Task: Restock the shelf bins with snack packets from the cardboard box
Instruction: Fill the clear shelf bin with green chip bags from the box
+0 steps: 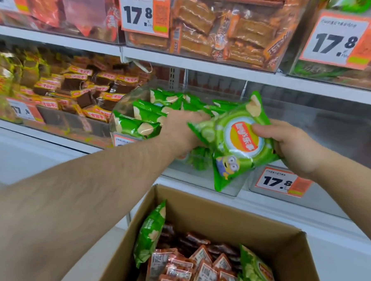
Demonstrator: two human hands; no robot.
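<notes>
Right hand (292,147) pinching green chip packet (238,142), holding it just above cardboard box (205,214), in front of clear shelf bin (148,112). Left hand (179,127) reaching into bin among green packets; its fingers hidden, grip unclear.

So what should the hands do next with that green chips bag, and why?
Probably drop the green chips bag into the clear bin of matching green packets. The right hand holds it just beside that bin, the left hand is already in there, and more green bags wait in the cardboard box.
</notes>
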